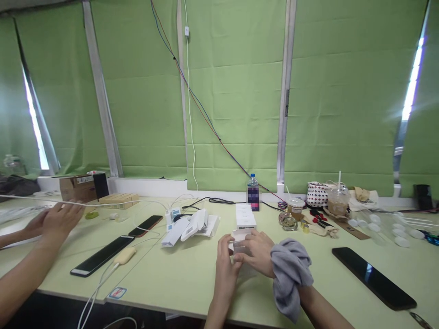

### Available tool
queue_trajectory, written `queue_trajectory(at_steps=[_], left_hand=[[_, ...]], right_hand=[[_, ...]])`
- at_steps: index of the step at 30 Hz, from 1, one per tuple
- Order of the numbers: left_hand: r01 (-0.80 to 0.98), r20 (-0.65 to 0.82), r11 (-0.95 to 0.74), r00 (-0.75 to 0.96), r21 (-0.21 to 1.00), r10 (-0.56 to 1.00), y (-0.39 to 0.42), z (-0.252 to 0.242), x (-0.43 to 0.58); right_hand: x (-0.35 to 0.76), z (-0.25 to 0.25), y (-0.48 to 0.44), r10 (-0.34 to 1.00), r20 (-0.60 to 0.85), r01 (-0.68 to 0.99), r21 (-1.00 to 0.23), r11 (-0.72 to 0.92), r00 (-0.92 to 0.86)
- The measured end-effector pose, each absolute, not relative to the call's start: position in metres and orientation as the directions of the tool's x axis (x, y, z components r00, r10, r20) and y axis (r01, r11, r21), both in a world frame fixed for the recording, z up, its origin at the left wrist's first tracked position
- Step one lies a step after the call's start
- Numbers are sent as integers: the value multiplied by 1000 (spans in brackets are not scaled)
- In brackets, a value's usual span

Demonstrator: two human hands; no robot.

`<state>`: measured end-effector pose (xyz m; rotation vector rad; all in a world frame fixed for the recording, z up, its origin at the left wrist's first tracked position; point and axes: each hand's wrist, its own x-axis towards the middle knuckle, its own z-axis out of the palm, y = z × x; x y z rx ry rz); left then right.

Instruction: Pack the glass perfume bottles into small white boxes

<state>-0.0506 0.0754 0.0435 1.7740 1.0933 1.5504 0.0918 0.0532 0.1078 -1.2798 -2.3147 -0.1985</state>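
Near the front of the pale table, a small white box (pixel 241 234) with a raised flap is held between my two hands. My left hand (pixel 225 255) grips its left side, fingers bent round the edge. On the right side, my right hand (pixel 257 252) has its fingers curled over the box, with a grey scrunchie (pixel 291 278) round the wrist. What lies inside the box cannot be made out. Just behind it stands another white box (pixel 245 216). To the left lie several white packets (pixel 195 225) in a loose pile.
At the left, another person's hands (pixel 61 219) are over the table (pixel 164 278). Phones (pixel 103 256) and a yellowish power bank (pixel 125 256) with cables lie nearby. A bottle (pixel 253 194) stands behind; drink cups (pixel 338 201) and a large black phone (pixel 373 278) are right.
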Motion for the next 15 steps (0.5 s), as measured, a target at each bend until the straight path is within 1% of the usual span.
queue_trajectory(at_steps=[5,10,12,15], left_hand=[[93,452,-455,49,886,891,78,36,-54],[122,424,-432,92,893,901,75,36,-55],[117,424,-431,84,895,902,74,35,-55],[82,431,-441,116,894,895,72,34,-55]], right_hand=[[93,100,48,795,486,864,-144,482,-363],[97,93,45,782,517,850,-178,496,-348],[99,90,43,786,504,854,-163,494,-359],[100,78,42,766,517,863,-94,496,-383]])
